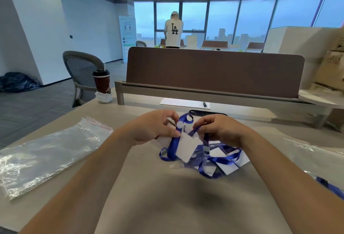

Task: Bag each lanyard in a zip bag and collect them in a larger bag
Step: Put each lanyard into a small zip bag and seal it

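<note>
1. We cannot count the lanyards (226,161) tangled at centre right; the held lanyard (174,145) covers part of them.
2. Our right hand (221,129) curls its fingertips out of sight around that lanyard's strap.
3. The zip bags (46,152) at left run off the frame's edge, number unclear.
4. The right edge cuts a clear bag (316,152) and a loose blue strap (330,187).
5. A black object (197,112) behind our hands is mostly hidden.
6. The paper sheet's (182,103) print is too small to read.
</note>
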Demonstrator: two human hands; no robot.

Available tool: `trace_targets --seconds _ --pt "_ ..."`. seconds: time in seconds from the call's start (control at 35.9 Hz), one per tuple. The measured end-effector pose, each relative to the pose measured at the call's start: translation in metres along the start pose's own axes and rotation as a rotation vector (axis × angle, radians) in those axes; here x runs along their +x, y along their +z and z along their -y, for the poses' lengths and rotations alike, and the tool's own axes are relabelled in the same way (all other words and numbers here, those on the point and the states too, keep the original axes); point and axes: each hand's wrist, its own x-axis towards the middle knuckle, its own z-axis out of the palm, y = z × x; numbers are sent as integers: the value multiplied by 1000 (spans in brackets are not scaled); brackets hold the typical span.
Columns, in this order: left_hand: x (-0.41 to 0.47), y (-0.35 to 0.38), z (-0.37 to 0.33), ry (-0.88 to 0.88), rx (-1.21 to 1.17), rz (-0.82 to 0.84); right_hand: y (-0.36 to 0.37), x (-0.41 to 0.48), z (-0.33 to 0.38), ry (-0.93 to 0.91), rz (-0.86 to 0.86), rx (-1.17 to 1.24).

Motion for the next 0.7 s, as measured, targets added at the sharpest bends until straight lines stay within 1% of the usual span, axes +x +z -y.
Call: trace_targets --seconds 0.06,0.11,0.19,0.31,0.33,0.39,0.45,0.56,0.61,0.7 --pt "3 10 2 1 153 17 -2 0 4 -16 -27 -28" --pt "10 20 7 -5 229 -2 -2 0 8 -46 -90 -70" --pt "18 32 18 -6 237 -90 2 3 12 -87 -176 -171" --pt "27 40 31 -16 198 -242 12 4 14 -106 -203 -256" --pt "29 41 34 -25 178 -285 14 3 15 -111 -212 -241" --pt "32 42 39 -40 110 -380 19 0 15 -113 -223 -136" --pt "35 41 41 -54 40 -474 25 -2 13 -78 -194 -18" --pt "38 31 45 -100 -99 -623 42 -3 4 38 -71 105" --pt "38 26 46 -103 -161 -663 50 -3 -1 97 -6 171" --pt "37 22 43 -97 -293 -669 57 0 -9 151 81 233"
